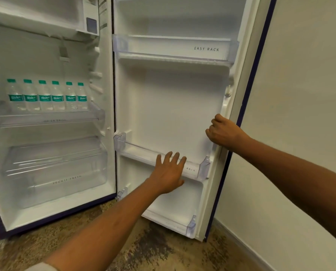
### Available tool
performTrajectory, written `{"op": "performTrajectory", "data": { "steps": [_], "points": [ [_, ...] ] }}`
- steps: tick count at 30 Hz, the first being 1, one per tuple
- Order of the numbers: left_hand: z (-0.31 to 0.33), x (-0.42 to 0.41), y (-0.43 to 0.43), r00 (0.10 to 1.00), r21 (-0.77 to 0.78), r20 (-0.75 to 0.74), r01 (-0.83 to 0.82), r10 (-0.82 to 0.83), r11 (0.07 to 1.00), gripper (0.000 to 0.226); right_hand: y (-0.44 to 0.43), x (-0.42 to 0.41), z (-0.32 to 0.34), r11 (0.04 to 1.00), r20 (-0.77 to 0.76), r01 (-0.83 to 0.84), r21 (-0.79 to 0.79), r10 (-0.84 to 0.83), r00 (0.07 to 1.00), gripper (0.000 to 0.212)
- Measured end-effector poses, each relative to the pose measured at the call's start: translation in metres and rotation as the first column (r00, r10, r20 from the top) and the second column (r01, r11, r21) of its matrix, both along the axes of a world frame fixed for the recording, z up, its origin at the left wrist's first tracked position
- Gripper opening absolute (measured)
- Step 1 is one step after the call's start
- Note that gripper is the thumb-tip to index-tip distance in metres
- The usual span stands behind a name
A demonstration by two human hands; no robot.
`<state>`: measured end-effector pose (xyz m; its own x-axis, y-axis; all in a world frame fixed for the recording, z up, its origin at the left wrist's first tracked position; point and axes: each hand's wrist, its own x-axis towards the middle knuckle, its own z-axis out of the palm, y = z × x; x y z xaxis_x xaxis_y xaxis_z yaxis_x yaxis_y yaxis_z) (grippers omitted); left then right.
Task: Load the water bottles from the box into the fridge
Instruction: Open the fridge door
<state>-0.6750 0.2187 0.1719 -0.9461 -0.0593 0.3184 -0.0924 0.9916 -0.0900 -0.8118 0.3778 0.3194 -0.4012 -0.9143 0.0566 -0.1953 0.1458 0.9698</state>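
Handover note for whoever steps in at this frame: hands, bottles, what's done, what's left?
Left hand: open, fingers spread, in front of the middle door rack; contact unclear.
Right hand: grips the edge of the open fridge door.
Done: six water bottles stand upright in a row on the glass shelf.
Left: box is out of view, so check it for more bottles; neither hand holds one.

We see smooth white plastic, faintly glossy, lining the fridge (46,61) and the inside of the fridge door (173,106). The door racks (175,45), the shelf (46,118) and the crisper drawer (55,169) look to us like clear, shiny plastic. The water bottles (44,89) are clear plastic with glossy labels (45,98). The floor (153,251) looks like speckled stone, the wall (304,94) matt.
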Motion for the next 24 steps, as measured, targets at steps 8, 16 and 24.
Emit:
{"op": "performTrajectory", "data": {
  "steps": [8, 16, 24],
  "points": [
    [0.002, -0.01, -0.013, 0.998, -0.103, 0.058, 0.002, 0.004, 0.995, 0.085, -0.005, -0.037, -0.003, 0.998, -0.018, 0.01, -0.069, -0.011, 1.0, 0.016],
    [0.004, -0.034, -0.009, 0.997, -0.169, 0.067, -0.016, 0.027, 0.986, 0.092, -0.007, -0.071, -0.013, 0.978, 0.019, -0.079, -0.193, 0.084, 0.996, 0.022],
    [0.005, -0.059, -0.009, 0.997, -0.189, 0.062, -0.023, 0.035, 0.982, 0.093, -0.013, -0.102, -0.021, 0.962, 0.024, -0.135, -0.236, 0.145, 0.989, 0.026]
  ]
}}
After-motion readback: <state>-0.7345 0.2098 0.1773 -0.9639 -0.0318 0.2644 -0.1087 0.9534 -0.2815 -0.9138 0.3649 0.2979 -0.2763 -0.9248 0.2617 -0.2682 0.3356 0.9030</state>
